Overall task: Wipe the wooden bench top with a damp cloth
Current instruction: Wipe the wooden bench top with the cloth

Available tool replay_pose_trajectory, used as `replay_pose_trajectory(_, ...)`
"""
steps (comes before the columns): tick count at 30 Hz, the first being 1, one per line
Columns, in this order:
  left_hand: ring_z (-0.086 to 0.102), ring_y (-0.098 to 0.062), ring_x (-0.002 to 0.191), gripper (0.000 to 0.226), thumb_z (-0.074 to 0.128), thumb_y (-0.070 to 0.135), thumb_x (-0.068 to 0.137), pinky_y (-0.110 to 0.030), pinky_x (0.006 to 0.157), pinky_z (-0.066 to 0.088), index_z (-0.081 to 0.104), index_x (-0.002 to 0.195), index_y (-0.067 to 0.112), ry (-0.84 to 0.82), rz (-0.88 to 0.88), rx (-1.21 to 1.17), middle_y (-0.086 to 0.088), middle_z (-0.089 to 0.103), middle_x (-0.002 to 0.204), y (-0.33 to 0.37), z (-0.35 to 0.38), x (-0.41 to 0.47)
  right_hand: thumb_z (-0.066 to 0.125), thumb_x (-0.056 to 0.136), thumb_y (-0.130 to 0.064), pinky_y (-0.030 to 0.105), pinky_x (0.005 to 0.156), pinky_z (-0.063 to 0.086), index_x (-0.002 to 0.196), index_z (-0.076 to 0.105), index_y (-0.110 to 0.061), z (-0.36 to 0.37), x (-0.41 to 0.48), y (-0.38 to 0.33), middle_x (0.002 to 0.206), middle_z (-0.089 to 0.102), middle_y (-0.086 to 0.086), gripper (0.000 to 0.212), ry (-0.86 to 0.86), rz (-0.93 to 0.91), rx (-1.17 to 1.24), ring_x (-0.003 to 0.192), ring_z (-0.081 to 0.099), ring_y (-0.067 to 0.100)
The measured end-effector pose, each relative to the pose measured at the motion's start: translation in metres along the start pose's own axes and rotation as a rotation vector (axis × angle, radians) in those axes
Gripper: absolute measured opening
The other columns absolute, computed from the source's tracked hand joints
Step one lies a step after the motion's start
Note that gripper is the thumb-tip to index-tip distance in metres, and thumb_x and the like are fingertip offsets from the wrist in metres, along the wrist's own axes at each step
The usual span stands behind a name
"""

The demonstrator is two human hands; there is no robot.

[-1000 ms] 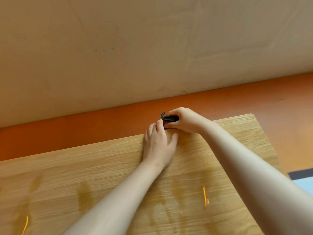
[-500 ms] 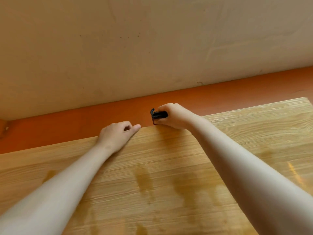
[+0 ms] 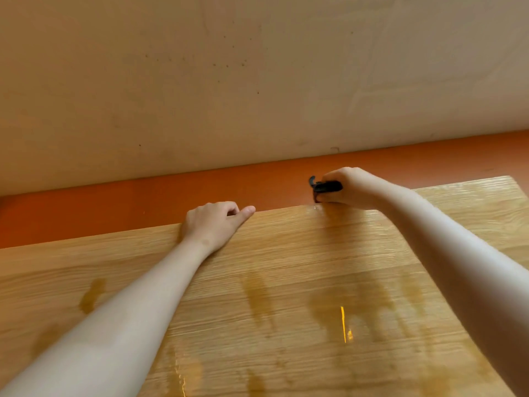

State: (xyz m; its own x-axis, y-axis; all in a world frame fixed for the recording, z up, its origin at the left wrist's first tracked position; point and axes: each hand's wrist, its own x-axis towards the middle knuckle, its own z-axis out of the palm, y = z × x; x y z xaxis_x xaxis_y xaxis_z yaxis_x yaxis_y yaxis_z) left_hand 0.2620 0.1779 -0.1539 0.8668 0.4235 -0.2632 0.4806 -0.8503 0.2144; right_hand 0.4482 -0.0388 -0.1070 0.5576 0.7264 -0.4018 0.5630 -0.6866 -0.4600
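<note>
Now at the far edge: cloth bunched in the right hand, left hand braced

Head view. The wooden bench [image 3: 286,267] fills the lower half of the picture. Its far edge runs along an orange strip [image 3: 114,207] at the foot of a pale wall [image 3: 257,81].

The right hand [image 3: 350,186] reaches to that far edge, partway toward the far right corner. Its fingers are curled tight round a small dark cloth [image 3: 326,187], and a fold pokes out of the fist on the left. The cloth sits right at the far edge, though I cannot tell whether it presses on the wood or rides just above it. A wet sheen lies on the boards just beside it.

The left hand [image 3: 213,224] rests on the same edge further left, apart from the cloth. Its fingers are folded and seem to hook over the edge, with the thumb lying straight along it. It carries nothing loose.

Darker damp patches [image 3: 257,293] spread over the middle and the near part of the bench, so much of the top looks already covered. The far strip seems to be the step in hand.

The cloth should be light, soft and limp, and its wetness will make it drag a little on the grain. Balled up, it touches only a narrow band. Gathering its bulk in the fist or flattening it under the palm suits it better than pinching a corner, which would leave the rest trailing. The wet boards may be slick under the bracing hand.
</note>
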Motion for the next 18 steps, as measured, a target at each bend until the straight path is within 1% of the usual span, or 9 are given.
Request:
replay_pose_trajectory(2,0.054,-0.015,0.075,0.066,0.017,0.079,0.081,-0.03,0.066,0.035,0.064,0.086,0.033,0.026,0.012,0.003,0.011,0.066,0.08,0.0,0.002,0.002,0.067,0.085,-0.033,0.027,0.058,0.037,0.071,0.051,-0.039,-0.014,-0.013,0.027,0.08,0.059,-0.009,0.023,0.029,0.052,0.006,0.072,0.054,0.014)
replay_pose_trajectory(4,0.056,-0.016,0.076,0.072,0.01,0.081,0.075,-0.03,0.064,0.035,0.064,0.084,0.034,0.05,0.022,0.008,0.011,0.067,0.079,0.0,0.004,0.002,0.067,0.085,-0.033,0.025,0.056,0.036,0.073,0.053,-0.04,-0.025,-0.023,0.047,0.078,0.059,-0.008,0.02,0.058,0.086,0.019,0.068,0.053,0.01)
replay_pose_trajectory(6,0.056,-0.016,0.075,0.073,0.009,0.081,0.073,-0.029,0.063,0.034,0.064,0.084,0.034,0.06,0.018,0.017,0.011,0.066,0.077,-0.001,0.005,0.001,0.066,0.086,-0.032,0.025,0.053,0.034,0.077,0.058,-0.03,-0.029,-0.027,0.061,0.076,0.06,-0.005,0.012,0.079,0.114,0.041,0.065,0.051,0.009)
replay_pose_trajectory(9,0.055,-0.013,0.07,0.073,0.009,0.08,0.073,-0.027,0.057,0.031,0.064,0.082,0.034,0.075,0.023,0.035,0.012,0.064,0.07,0.0,0.006,-0.001,0.066,0.085,-0.034,0.026,0.052,0.034,0.081,0.062,-0.016,-0.022,-0.026,0.071,0.076,0.062,-0.001,0.019,0.117,0.119,0.067,0.062,0.052,0.011)
replay_pose_trajectory(12,0.055,-0.013,0.066,0.072,0.01,0.082,0.074,-0.027,0.056,0.031,0.063,0.078,0.033,0.105,0.01,0.059,0.012,0.061,0.063,-0.001,0.007,-0.001,0.066,0.084,-0.037,0.028,0.055,0.036,0.081,0.062,-0.017,-0.012,-0.019,0.06,0.077,0.062,-0.002,0.02,0.118,0.097,0.118,0.065,0.053,0.012)
replay_pose_trajectory(14,0.055,-0.012,0.064,0.072,0.009,0.082,0.078,-0.027,0.056,0.032,0.062,0.076,0.033,0.12,0.006,0.064,0.011,0.061,0.06,-0.001,0.008,0.0,0.063,0.086,-0.039,0.026,0.054,0.036,0.081,0.061,-0.02,-0.004,-0.01,0.042,0.076,0.062,-0.003,0.019,0.068,0.046,0.154,0.064,0.053,0.012)
replay_pose_trajectory(16,0.056,-0.012,0.062,0.072,0.008,0.079,0.08,-0.027,0.056,0.033,0.061,0.073,0.031,0.142,-0.003,0.06,0.01,0.06,0.058,-0.001,0.009,-0.001,0.058,0.089,-0.042,0.025,0.053,0.037,0.088,0.063,-0.021,0.006,0.002,0.018,0.079,0.064,-0.002,0.022,-0.011,-0.009,0.184,0.063,0.054,0.013)
replay_pose_trajectory(18,0.057,-0.012,0.06,0.07,0.007,0.075,0.082,-0.027,0.057,0.038,0.059,0.07,0.029,0.156,-0.011,0.047,0.009,0.058,0.056,-0.001,0.009,-0.002,0.053,0.091,-0.044,0.025,0.052,0.038,0.099,0.063,-0.021,0.017,0.014,-0.008,0.084,0.066,0.0,0.027,-0.078,-0.062,0.197,0.065,0.056,0.014)
